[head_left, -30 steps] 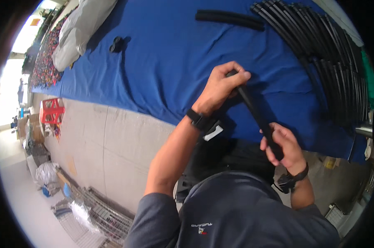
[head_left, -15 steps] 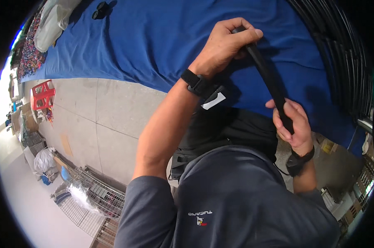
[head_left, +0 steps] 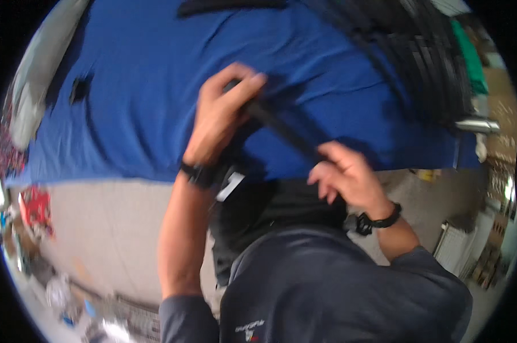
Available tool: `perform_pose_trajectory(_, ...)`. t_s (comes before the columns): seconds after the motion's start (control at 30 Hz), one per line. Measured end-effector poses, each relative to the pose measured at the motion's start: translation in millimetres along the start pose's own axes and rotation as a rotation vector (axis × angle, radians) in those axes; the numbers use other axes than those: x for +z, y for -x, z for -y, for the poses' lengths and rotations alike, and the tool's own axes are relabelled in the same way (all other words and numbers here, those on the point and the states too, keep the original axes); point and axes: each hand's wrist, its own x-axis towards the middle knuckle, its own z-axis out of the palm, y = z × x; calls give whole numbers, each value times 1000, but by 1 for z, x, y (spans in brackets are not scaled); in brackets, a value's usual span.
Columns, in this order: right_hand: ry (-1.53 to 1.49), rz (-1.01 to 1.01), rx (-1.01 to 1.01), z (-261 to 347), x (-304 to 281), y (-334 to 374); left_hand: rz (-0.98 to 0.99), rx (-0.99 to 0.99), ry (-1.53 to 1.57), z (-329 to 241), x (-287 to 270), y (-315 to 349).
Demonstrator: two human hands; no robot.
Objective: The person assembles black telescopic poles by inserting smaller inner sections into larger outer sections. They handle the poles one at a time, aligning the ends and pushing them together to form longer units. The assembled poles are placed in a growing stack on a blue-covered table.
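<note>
A long black strip-like piece [head_left: 284, 132], possibly a tube, slants down to the right above a blue cloth [head_left: 150, 108]. My left hand [head_left: 221, 111] is closed around its upper left end, thumb on top. At its lower right end is my right hand [head_left: 353, 178], with thumb and forefinger closed on the tip and the other fingers curled below it. Motion blurs the piece, so its exact kind does not show. Both wrists wear black bands. Beside my left wristband hangs a white tag [head_left: 231, 186].
Many long black strips [head_left: 424, 74] lie heaped on the cloth's right side. Another dark piece [head_left: 230, 6] rests at the far edge, and a small black object [head_left: 79, 89] sits at left near a whitish plastic bag [head_left: 35, 86]. A red stool [head_left: 35, 208] stands on the floor.
The whole view has shifted, bringing more of the far cloth and the heap into sight. The piece now lies at a flatter slant, and my right hand has turned, gripping nearer its end.
</note>
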Motion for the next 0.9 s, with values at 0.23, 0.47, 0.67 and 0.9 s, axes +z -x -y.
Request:
perform_pose_trajectory(0.23, -604, 401, 312, -4, -15, -12, -47, -5, 121, 3, 1, -4)
perform_pose_trajectory(0.47, 458, 3, -357, -7, -9, -11, 23, 28, 135, 5, 8, -3)
perform_pose_trajectory(0.67, 631, -459, -556, 6, -60, -8, 91, 142, 324, 11, 3, -2)
perform_pose_trajectory(0.9, 1173, -943, -491, -7, -191, 8, 104, 80, 288, 16, 4, -7)
